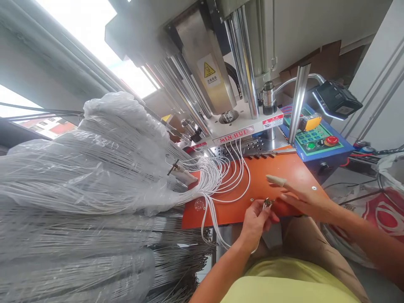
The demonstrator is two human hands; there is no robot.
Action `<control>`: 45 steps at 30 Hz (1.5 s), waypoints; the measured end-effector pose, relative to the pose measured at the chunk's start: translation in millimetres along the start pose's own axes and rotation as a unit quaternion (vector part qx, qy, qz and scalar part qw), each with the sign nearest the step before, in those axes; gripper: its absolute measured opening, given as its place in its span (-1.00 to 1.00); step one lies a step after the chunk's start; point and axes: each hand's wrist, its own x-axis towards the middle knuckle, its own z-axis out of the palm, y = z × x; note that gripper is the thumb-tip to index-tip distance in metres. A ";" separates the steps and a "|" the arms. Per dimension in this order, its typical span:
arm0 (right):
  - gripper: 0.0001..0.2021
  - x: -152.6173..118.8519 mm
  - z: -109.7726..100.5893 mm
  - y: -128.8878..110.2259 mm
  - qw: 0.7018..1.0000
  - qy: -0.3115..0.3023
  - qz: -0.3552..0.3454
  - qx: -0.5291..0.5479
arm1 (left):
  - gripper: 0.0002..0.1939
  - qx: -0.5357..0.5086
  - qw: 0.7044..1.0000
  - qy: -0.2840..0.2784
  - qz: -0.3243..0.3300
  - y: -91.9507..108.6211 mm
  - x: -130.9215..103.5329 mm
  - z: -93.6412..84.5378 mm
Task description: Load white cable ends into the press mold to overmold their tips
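Note:
My left hand [256, 219] is closed on the ends of white cables, which carry small dark metal connectors [268, 202] at the fingertips. Just to the right, my right hand [298, 198] hovers over the orange work plate [227, 212] with its fingers stretched out and apart. A pale finger cot [276, 181] covers one of its fingertips. Nothing shows in that hand. A looped bundle of white cables [210, 176] lies on the plate to the left, some running up into the press.
A press [233, 133] stands behind the plate, a hot-surface label on its barrel. Plastic-wrapped cable bundles [94, 168] fill the left side. At the right are a blue control box [322, 139] with buttons, a lamp [337, 99] and a metal post [299, 103].

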 end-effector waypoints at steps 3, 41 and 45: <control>-0.47 33.3 -24.0 25.8 0.976 0.155 -0.002 -0.155 | -0.67 0.011 1.000 0.018 0.021 -5.5 3.4 -2.8; -0.59 -69.6 30.1 -31.4 0.956 0.046 0.279 -0.077 | -0.69 0.043 0.977 -0.097 -0.185 -0.5 5.0 33.0; -0.71 -70.2 34.9 -31.2 0.955 0.067 0.264 -0.114 | -0.73 0.041 0.982 -0.085 -0.166 -8.1 3.5 37.0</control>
